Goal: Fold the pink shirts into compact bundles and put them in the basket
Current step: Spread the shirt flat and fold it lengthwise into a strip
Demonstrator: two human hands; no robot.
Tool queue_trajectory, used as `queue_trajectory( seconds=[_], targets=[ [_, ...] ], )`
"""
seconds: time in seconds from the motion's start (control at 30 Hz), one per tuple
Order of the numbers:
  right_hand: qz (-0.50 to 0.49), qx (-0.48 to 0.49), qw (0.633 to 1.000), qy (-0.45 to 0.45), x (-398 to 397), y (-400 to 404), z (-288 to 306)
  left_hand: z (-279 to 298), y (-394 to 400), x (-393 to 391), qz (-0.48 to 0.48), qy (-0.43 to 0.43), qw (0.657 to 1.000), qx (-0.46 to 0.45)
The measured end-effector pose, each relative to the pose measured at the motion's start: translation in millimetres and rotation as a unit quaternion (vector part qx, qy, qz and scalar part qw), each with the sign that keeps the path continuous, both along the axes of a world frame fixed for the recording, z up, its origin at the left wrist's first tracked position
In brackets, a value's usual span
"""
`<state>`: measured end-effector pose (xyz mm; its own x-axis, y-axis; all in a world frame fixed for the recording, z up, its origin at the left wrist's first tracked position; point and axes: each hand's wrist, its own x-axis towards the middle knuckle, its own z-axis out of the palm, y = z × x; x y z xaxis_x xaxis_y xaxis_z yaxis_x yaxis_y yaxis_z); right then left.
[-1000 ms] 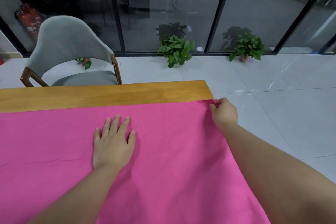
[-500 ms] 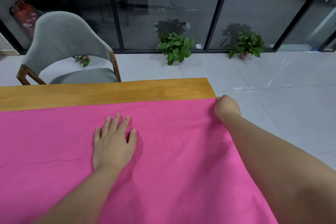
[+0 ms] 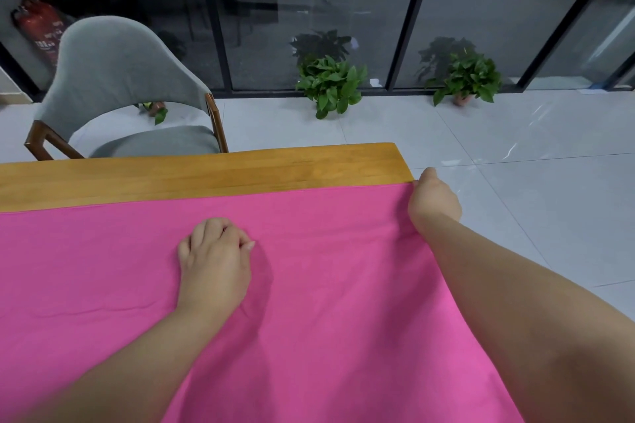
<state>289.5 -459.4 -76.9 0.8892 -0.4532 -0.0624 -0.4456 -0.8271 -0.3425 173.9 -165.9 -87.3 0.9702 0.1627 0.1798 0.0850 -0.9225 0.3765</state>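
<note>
Pink shirt spread flat, long axis left-right across table. Right hand pinches far right corner; left hand curled, bunching cloth mid-sheet.

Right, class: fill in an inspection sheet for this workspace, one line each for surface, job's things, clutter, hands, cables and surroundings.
Surface: wooden table, far strip bare.
Job's things: pink shirt spread flat over the table, right edge hanging off; no basket seen.
Clutter: nothing seen.
Hands: left hand rests on the shirt, fingers curled; right hand grips the shirt's far right corner.
Cables: nothing seen.
Surroundings: grey chair, two potted plants, glass wall, fire extinguisher, tiled floor.
</note>
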Motion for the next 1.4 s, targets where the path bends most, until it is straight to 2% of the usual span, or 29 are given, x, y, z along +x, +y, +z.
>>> queue_trajectory(
  seconds=[0.07, 0.2, 0.3, 0.4, 0.57, 0.77, 0.87, 0.97, 1.17, 1.3, 1.4],
  targets=[
    [0.004, -0.009, 1.0, 0.002, 0.8, 0.3, 0.1, 7.4, -8.3, 13.7, -0.037, -0.005, 0.999, 0.006],
    [0.01, -0.027, 1.0, 0.005, 0.7, 2.7, 0.5, 18.5, -37.6, 50.8, -0.132, 0.064, 0.989, 0.014],
    [0.016, -0.039, 0.999, 0.004, 0.8, 1.8, -0.5, 17.0, -69.3, 59.0, -0.229, 0.112, 0.965, 0.062],
    [0.012, -0.033, 0.999, -0.012, 2.5, -3.4, 0.8, 7.1, -96.8, 48.2, -0.275, 0.165, 0.944, 0.077],
    [0.004, 0.089, 0.996, -0.016, -1.2, -31.3, 9.4, -5.2, -103.2, 43.1, -0.265, 0.146, 0.947, 0.112],
    [0.04, 0.177, 0.983, -0.025, -77.1, -48.7, 30.2, 3.1, -121.3, 42.7, -0.228, 0.157, 0.956, 0.096],
    [0.029, 0.208, 0.977, 0.018, -107.6, -50.8, 22.5, 8.2, -151.3, 36.6, -0.237, 0.144, 0.958, 0.076],
    [0.01, 0.197, 0.98, 0.031, -129.8, -52.2, 12.8, 4.2, -175.1, 27.1, -0.257, 0.148, 0.953, 0.068],
    [0.031, 0.131, 0.99, -0.051, -167.5, -46.4, 8.6, -5.8, -179.1, 22.7, -0.246, 0.133, 0.953, 0.117],
    [0.03, 0.114, 0.993, -0.003, -187.1, -47.8, 9.6, -6.9, -181.4, 21.8, -0.247, 0.132, 0.952, 0.127],
    [0.019, 0.132, 0.991, -0.019, -193.1, -48.5, 13.0, -7.9, -178.8, 24.4, -0.243, 0.129, 0.952, 0.131]
  ],
)
